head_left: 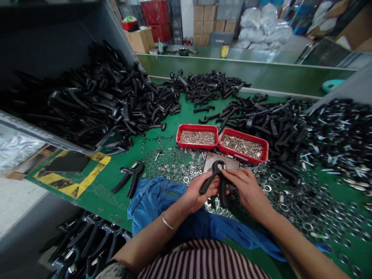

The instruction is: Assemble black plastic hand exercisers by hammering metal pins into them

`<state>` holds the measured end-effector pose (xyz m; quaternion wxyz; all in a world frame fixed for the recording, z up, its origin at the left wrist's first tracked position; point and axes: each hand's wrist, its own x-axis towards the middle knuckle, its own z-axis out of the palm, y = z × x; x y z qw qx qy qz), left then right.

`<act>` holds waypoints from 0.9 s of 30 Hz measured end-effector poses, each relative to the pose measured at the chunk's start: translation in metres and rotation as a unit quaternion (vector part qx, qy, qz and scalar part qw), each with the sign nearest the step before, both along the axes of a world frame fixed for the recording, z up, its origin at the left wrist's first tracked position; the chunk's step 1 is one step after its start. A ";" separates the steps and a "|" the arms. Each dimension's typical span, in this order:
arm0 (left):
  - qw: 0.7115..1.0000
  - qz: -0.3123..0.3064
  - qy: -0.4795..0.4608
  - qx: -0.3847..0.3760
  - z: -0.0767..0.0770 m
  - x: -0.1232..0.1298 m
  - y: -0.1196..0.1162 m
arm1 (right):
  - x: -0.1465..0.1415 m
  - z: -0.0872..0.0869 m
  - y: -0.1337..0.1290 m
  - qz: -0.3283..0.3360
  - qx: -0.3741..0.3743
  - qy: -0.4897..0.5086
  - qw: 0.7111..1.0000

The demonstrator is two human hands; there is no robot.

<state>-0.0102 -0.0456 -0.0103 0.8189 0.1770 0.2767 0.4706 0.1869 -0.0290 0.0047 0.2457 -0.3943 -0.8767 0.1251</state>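
Note:
Between my hands is a black hand grip tool (pixel 223 192) with two handles and a curved top, held above the front of a small metal plate (pixel 209 161). My left hand (pixel 200 192) is closed around its left handle from below. The fingers of my right hand (pixel 247 190) pinch near its top right, by a small metal part. Loose metal rings (pixel 186 179) lie around the plate. Behind it are two red trays, one with small pins (pixel 197 146) and one with longer pins (pixel 264 155). A similar black tool (pixel 135 180) rests on the green table at the left.
A grey bin (pixel 43 135) of black handles stands at the left, with more handles piled behind the trays. A blue cloth (pixel 154 197) lies at the front edge. Black parts and metal pins (pixel 343 131) are heaped at the right.

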 end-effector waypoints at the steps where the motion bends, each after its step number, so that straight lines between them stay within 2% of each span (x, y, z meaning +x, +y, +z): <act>1: 1.000 -0.003 0.024 0.018 0.001 -0.001 0.003 | 0.004 -0.001 -0.001 -0.011 -0.003 0.011 1.000; 3: 0.993 -0.010 0.098 0.062 0.001 -0.005 0.012 | 0.018 -0.004 -0.006 -0.070 -0.002 0.031 0.997; 5: 0.964 -0.017 0.231 0.132 -0.002 -0.012 0.025 | 0.035 -0.009 -0.018 -0.134 -0.019 0.009 0.991; 6: 0.930 -0.019 0.323 0.174 -0.004 -0.017 0.032 | 0.044 -0.012 -0.027 -0.150 -0.034 -0.021 0.988; 7: 0.880 -0.020 0.421 0.217 -0.008 -0.021 0.038 | 0.052 -0.015 -0.037 -0.153 -0.046 -0.059 0.985; 9: 0.755 -0.015 0.590 0.286 -0.015 -0.027 0.045 | 0.065 -0.024 -0.056 -0.151 -0.046 -0.133 0.979; 10: 0.700 -0.009 0.644 0.310 -0.019 -0.028 0.046 | 0.070 -0.029 -0.065 -0.154 -0.035 -0.161 0.974; 11: 0.660 -0.001 0.677 0.326 -0.021 -0.027 0.045 | 0.074 -0.034 -0.072 -0.158 -0.024 -0.181 0.970; 13: 0.614 0.015 0.709 0.346 -0.025 -0.019 0.039 | 0.080 -0.041 -0.080 -0.165 -0.019 -0.196 0.966; 15: 0.585 0.035 0.728 0.356 -0.027 -0.007 0.031 | 0.086 -0.044 -0.080 -0.168 -0.033 -0.183 0.968; 17: 0.562 0.047 0.740 0.366 -0.028 0.005 0.025 | 0.090 -0.039 -0.074 -0.179 -0.055 -0.149 0.971; 20: 0.541 0.057 0.751 0.375 -0.030 0.018 0.024 | 0.086 -0.017 -0.058 -0.208 -0.110 -0.072 0.969; 22: 0.536 0.063 0.757 0.368 -0.031 0.021 0.026 | 0.073 0.000 -0.044 -0.196 -0.140 -0.036 0.970; 24: 0.534 0.065 0.761 0.363 -0.031 0.022 0.029 | 0.056 0.012 -0.028 -0.163 -0.123 -0.030 0.979; 27: 0.531 0.062 0.762 0.367 -0.031 0.021 0.031 | 0.031 0.016 -0.007 -0.146 -0.025 -0.047 0.988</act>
